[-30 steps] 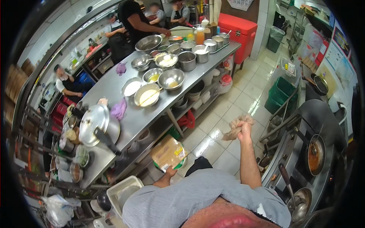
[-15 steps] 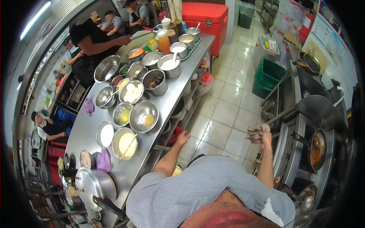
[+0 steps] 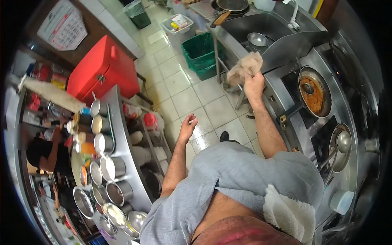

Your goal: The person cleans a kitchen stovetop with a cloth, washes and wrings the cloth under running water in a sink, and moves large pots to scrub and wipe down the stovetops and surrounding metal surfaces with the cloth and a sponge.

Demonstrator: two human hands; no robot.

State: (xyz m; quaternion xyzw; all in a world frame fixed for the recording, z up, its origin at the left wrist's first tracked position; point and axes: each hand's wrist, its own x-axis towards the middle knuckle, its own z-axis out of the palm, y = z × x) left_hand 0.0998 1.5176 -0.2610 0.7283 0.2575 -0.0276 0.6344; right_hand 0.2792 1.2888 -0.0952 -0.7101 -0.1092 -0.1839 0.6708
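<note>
A crumpled beige cloth is gripped in my right hand, raised near the front edge of the stove. Over the tiled floor my left hand hangs with loosely bent fingers, and I see nothing in it. To the right of my right hand, a frying pan with orange-brown food and a ladle in it rests on the stove. Nearer to me on the same stove is a second pan with a metal ladle.
A sink with a metal bowl lies beyond the stove. Green bins and a red cooler stand ahead. At left, a steel table holds many pots and bowls. A person in black is behind it.
The view has turned right, toward the stove and sink. My right hand has carried the cloth to the stove's edge. My left hand, earlier by a cardboard box, is now raised over the floor.
</note>
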